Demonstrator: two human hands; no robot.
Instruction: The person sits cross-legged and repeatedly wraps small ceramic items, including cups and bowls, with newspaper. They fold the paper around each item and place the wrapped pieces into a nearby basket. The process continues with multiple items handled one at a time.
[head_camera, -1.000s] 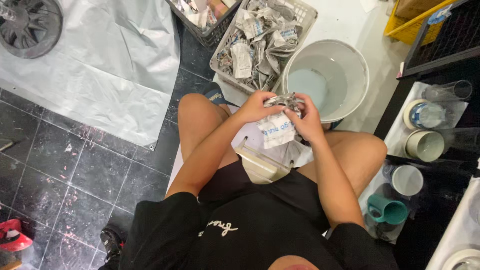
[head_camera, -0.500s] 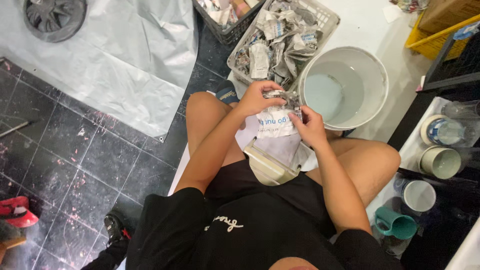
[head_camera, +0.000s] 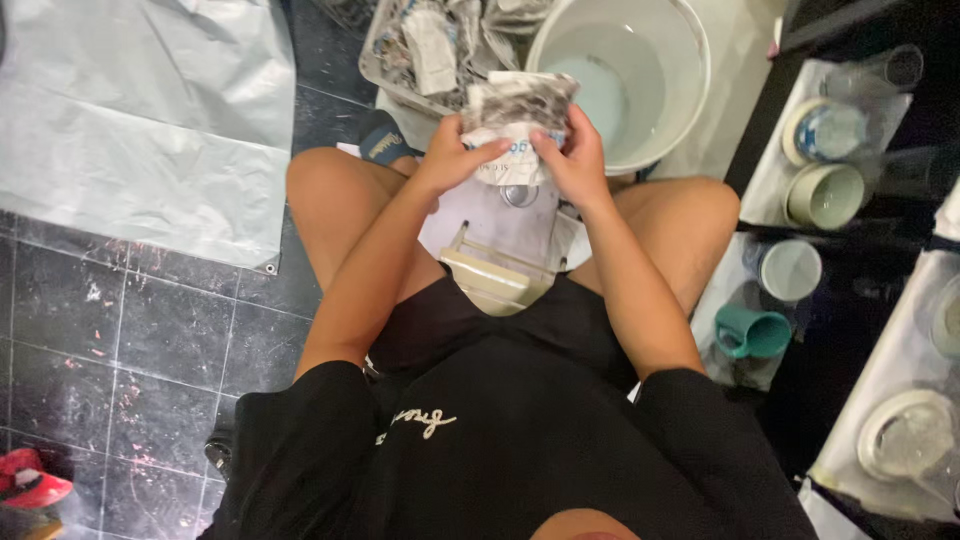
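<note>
Crumpled paper (head_camera: 518, 118) between hands, beside bucket rim (head_camera: 700, 75).

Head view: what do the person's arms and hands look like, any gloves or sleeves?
Both hands are bare: no gloves, rings or watch show on the left hand or the right hand. The forearms are uncovered too. Short black sleeves of a black T-shirt with pale script lettering on the chest end above the elbows.
</note>
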